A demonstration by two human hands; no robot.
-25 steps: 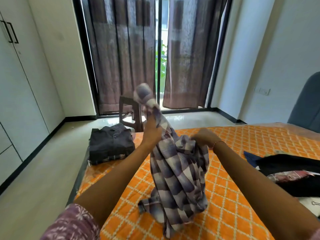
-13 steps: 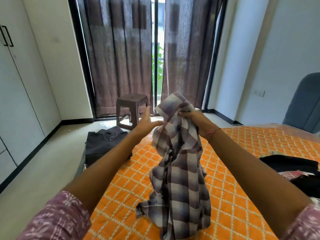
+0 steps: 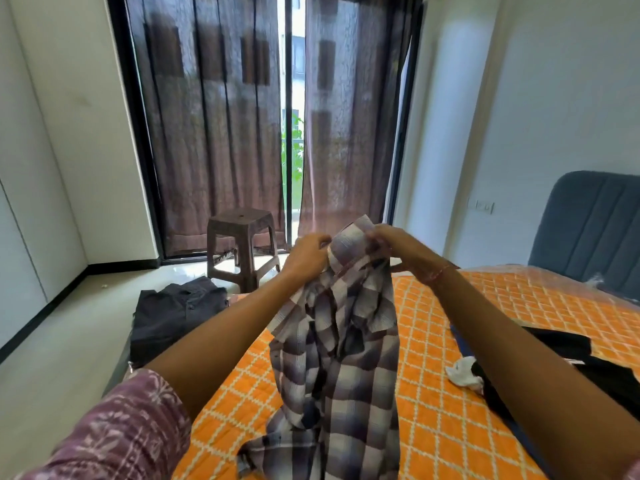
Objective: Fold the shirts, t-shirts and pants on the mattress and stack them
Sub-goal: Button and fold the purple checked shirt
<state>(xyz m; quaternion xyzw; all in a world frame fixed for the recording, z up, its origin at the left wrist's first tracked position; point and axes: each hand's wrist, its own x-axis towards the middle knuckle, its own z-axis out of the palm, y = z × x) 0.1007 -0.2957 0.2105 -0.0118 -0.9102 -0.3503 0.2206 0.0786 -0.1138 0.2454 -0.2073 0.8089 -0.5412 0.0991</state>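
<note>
Hands raised over an orange quilted mattress (image 3: 433, 341): the left hand (image 3: 304, 256) and right hand (image 3: 388, 240) each have fingers curled and pinching the top edge of a purple-and-white checked shirt (image 3: 339, 358), near what looks like its collar. The shirt hangs bunched between the forearms at the centre of the scene, its lower end crumpled on the near part of the mattress. A dark folded garment (image 3: 173, 317) lies at the mattress's far left corner, likely the start of the stack. Unfolded dark clothes (image 3: 571, 355) and a small white cloth (image 3: 464, 372) wait at the right edge. A brown plastic stool (image 3: 242, 247) stands on the floor beyond, before sheer curtains (image 3: 214, 116). The fabric appears light, thin and limp, so it should sag and twist wherever unsupported; a hold at the two shoulder seams, judged from here, would let it drop open flat for folding.
</note>
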